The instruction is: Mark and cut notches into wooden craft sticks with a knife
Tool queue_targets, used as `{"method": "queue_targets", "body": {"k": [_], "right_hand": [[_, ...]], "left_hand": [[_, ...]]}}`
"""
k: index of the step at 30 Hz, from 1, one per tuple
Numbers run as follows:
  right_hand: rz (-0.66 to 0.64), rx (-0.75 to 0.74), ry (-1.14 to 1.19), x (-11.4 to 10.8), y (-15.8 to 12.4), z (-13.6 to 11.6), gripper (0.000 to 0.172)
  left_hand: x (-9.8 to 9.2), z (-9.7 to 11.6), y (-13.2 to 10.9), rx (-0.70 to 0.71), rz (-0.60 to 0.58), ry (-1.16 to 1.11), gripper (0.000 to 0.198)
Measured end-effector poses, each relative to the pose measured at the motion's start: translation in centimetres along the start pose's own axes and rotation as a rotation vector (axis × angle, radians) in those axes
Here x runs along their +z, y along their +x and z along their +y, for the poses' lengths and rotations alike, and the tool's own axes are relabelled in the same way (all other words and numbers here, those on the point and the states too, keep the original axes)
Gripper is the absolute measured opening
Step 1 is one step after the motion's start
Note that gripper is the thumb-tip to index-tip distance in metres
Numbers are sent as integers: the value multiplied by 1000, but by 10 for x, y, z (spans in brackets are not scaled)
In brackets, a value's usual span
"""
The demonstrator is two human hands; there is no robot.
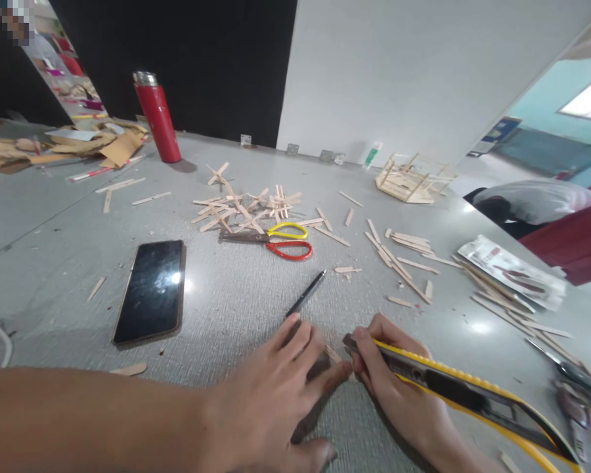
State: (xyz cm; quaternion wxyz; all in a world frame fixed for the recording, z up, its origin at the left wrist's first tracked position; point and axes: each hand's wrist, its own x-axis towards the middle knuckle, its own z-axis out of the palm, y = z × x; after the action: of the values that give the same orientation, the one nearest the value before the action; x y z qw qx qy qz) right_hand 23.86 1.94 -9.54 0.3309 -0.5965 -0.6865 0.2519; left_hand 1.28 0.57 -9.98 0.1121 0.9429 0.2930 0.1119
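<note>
Apparently, a cut on a small wooden piece is being lined up on the near side of the bench. The left hand is spreading its fingers wide over the surface, with 1 or 2 of them resting by that piece and seemingly steadying it; how firmly, I cannot tell. The right hand is gripping a yellow utility knife, whose tip is pointing at the piece; whether the blade is touching wood is unclear. To my mind, the next move is calling for a steady hold and a short, controlled stroke, since 1 left finger is lying close to the blade and standing most in the way.

Just beyond the left hand, a black pen is lying, and past it 1 pair of scissors is resting beside a pile of sticks. Toward the bench's left edge, a phone is lying flat. Along the far edge, a red flask and a stick frame are standing, while cardboard scraps are cluttering the far left corner. Near the right edge, a white packet is lying among loose sticks.
</note>
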Motion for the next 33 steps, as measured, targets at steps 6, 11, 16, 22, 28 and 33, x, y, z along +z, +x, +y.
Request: {"method": "queue_targets", "body": {"k": [6, 11, 16, 22, 28, 33], "right_hand": [[-33, 22, 57, 0, 3, -6, 45], [-101, -23, 13, -3, 3, -9, 45], [-109, -44, -98, -3, 3, -4, 42], [-116, -26, -113, -3, 3, 1, 41], [-140, -19, -101, -4, 0, 2, 40], [-125, -5, -102, -1, 2, 3, 42]], "left_hand": [[1, 4, -1, -25, 0, 16, 83], [-2, -1, 1, 82, -27, -48, 78], [-1, -4, 1, 88, -41, -110, 78], [-2, -4, 2, 101, -41, -119, 74], [-3, -5, 3, 99, -37, -127, 75], [-4, -5, 3, 99, -40, -119, 72]]}}
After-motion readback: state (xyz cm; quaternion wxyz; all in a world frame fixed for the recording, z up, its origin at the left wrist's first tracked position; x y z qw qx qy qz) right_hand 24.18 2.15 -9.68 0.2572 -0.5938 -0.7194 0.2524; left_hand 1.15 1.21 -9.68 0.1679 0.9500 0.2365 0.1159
